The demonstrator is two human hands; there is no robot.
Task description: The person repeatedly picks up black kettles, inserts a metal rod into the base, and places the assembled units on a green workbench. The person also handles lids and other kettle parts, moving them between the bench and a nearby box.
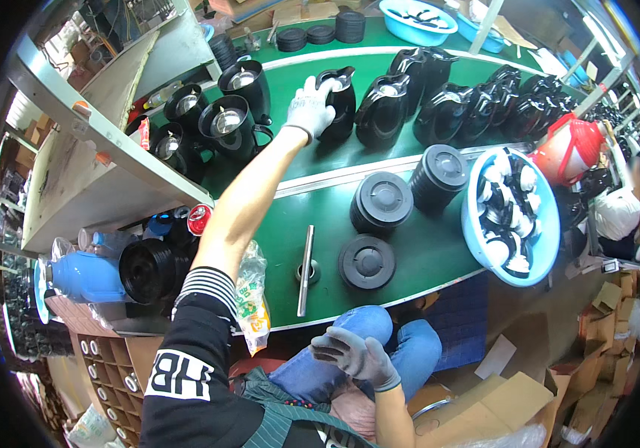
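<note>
My left hand (311,110), in a white glove, reaches far across the green bench. Its fingers are closed against the upper left side of a black jug (341,112), partly hiding it; the jug stands upright. Just right of it is another black jug (382,112), with several more beyond. To the left of my hand are black jugs without tops (228,121), silvery inside. My right hand (357,357), in a grey glove, is raised over my lap. Its fingers are apart, holding nothing.
Stacks of black round lids (381,201) sit on the near bench beside a metal bar (306,270). A blue basin (551,246) holds black-and-white parts. A plastic bag (252,295) hangs at the bench edge. A shelf frame (122,149) rises left; cardboard boxes (495,407) lie at lower right.
</note>
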